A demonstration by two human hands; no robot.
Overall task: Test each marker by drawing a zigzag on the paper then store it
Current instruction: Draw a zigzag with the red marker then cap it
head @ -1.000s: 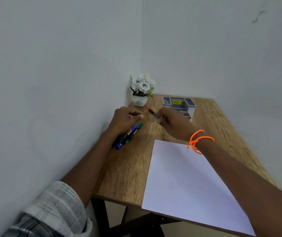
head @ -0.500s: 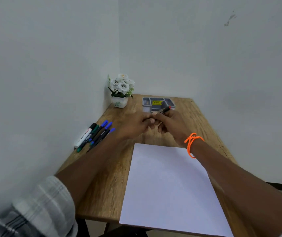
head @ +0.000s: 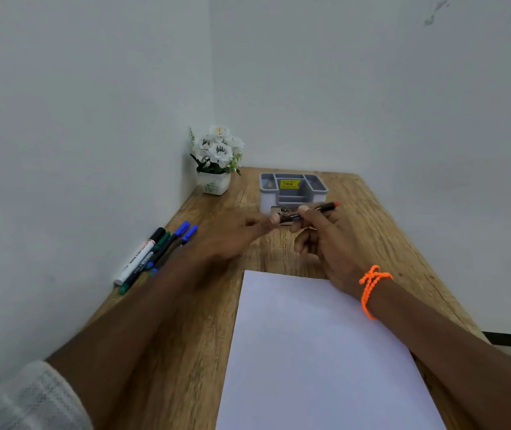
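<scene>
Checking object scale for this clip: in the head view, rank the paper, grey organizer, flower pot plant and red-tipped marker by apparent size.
1. Paper, far largest, though nearest the camera.
2. Grey organizer and flower pot plant look alike; not ranked.
3. Red-tipped marker, smallest, partly hidden by the right hand.

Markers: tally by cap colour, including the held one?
Black marker: 1
Green marker: 1
Blue markers: 2
Red marker, held: 1
Total: 5

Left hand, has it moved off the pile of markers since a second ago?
Yes. The left hand has gone right, off the loose markers by the wall, to the red marker in front of the organizer, which the right hand holds.
</scene>
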